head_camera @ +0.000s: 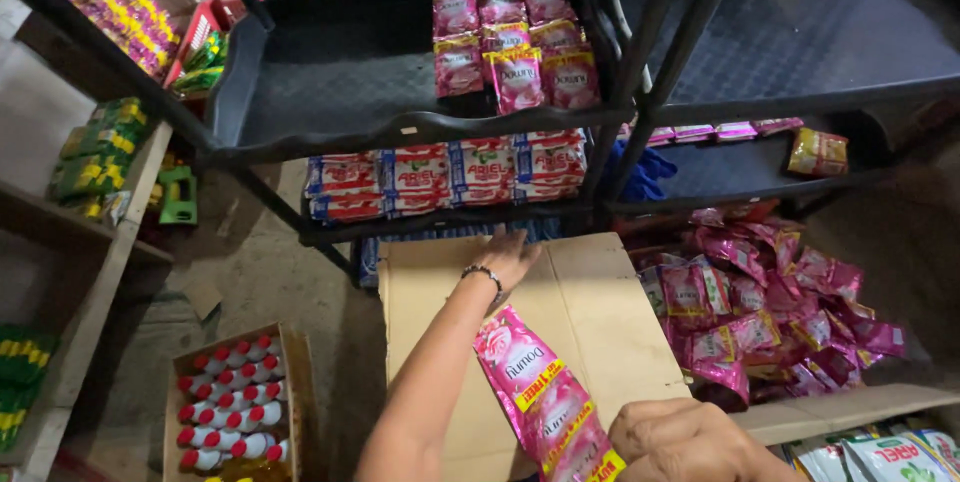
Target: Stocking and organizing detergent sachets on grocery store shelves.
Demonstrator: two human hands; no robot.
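Head view: the right hand [690, 442] is clamped on a strip of pink plastic sachets [545, 402] lying over the flat brown cardboard box flap [590, 312]. The left hand [508, 257], fingers spread, presses the flap's far edge. The limp strip could slide off the flap.

white red-capped bottles [232, 402] fill a floor carton; blue-red sachets [445, 175] line a shelf.

Glossy plastic sachets [548, 404]; matt cardboard flap [590, 312]
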